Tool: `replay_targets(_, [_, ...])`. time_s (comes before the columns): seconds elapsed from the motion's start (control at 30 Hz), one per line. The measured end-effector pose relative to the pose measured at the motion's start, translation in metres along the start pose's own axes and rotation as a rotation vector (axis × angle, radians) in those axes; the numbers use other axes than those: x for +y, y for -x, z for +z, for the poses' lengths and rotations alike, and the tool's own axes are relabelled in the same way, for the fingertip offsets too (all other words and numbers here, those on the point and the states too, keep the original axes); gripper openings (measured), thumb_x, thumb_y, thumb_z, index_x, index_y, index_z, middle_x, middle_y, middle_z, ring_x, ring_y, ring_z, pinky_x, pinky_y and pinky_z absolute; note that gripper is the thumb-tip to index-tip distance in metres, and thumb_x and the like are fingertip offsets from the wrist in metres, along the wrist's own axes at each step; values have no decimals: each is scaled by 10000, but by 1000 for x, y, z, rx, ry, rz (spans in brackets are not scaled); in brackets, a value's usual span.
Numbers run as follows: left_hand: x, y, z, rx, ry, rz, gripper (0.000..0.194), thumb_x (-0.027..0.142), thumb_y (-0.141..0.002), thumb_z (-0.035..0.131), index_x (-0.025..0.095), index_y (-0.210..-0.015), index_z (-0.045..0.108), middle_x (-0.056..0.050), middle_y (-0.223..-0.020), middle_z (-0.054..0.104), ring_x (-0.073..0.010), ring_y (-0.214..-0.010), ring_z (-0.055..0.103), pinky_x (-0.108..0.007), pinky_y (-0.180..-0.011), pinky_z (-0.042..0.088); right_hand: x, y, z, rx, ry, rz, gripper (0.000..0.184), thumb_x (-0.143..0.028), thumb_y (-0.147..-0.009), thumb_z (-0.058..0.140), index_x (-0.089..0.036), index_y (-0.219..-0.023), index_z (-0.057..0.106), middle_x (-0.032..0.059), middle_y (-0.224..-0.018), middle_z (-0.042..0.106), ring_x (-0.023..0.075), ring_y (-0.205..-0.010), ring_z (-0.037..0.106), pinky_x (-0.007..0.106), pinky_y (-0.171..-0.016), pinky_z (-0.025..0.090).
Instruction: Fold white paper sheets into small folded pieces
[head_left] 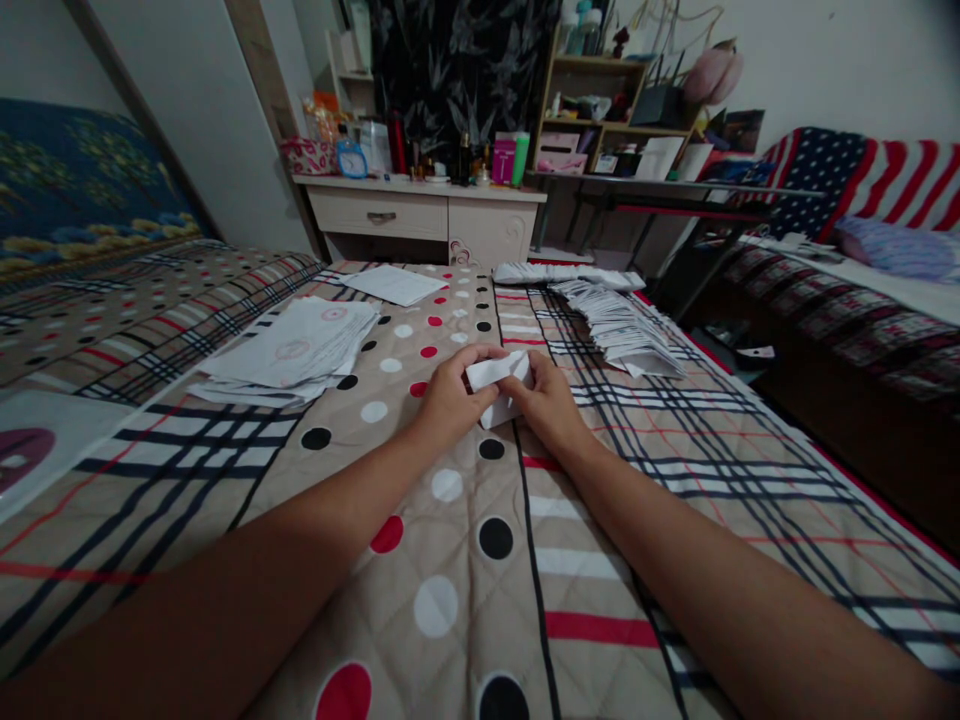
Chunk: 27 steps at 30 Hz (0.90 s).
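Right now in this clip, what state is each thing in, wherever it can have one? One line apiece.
Left hand, closed on the paper
Right hand, closed on the paper
Paper, folded, held between both hands
Paper stack, flat, edges uneven
Far sheet, lying flat
Folded strips, overlapping in a row
Bedspread, spread out
Drawer, shut
Green container, upright

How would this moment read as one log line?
left hand: holding folded white paper | right hand: holding same paper | bed, left: stack of stamped sheets | bed, right: overlapping white papers
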<state>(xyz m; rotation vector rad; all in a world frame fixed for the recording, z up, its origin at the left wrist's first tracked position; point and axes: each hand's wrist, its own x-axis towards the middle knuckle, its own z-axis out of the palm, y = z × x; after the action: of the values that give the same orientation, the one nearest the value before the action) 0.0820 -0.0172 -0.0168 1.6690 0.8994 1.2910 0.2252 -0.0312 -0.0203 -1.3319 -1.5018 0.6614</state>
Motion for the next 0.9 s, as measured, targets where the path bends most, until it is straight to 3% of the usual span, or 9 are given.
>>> replay_targets(0.17, [2, 1, -2, 57, -207, 35, 364, 33, -710, 571, 151, -1031, 694, -45, -975, 732, -151, -782, 652, -241, -688, 498, -3, 0, 0, -51, -158, 54, 303, -410, -688, 670, -175, -866, 601, 3, -746, 595, 166, -685, 518, 271, -592, 379])
replay_targets(0.3, [-1, 1, -4, 89, -228, 33, 271, 94, -753, 617, 158, -998, 712, -49, -957, 740, -166, -816, 661, -255, -714, 497, -7, 1, -2, -109, -402, 112, 291, -451, -710, 656, -178, -802, 618, -9, -698, 579, 139, -632, 490, 255, -560, 355])
replay_targets(0.43, [-3, -1, -3, 104, -195, 37, 208, 168, -784, 642, 157, -977, 720, -57, -959, 743, -177, -835, 666, -265, -728, 502, -4, -1, -2, -52, -530, 176, 283, -451, -685, 682, -178, -741, 634, -15, -644, 560, 130, -605, 487, 243, -540, 352])
replay_targets(0.6, [-6, -1, -2, 101, -110, 16, 216, 233, -808, 651, 146, -994, 719, -71, -970, 744, -190, -858, 676, -269, -734, 515, -3, -1, -1, -76, -542, 247, 300, -457, -650, 726, -185, -684, 603, -19, -586, 558, 135, -558, 502, 249, -516, 370])
replay_targets(0.9, [-5, 1, -1, 84, -96, 40, 198, 243, -810, 656, 150, -973, 721, -63, -945, 736, -192, -886, 666, -266, -735, 516, -6, 0, -1, 12, -430, 214, 305, -414, -597, 779, -145, -677, 660, 14, -637, 627, 120, -551, 505, 243, -502, 346])
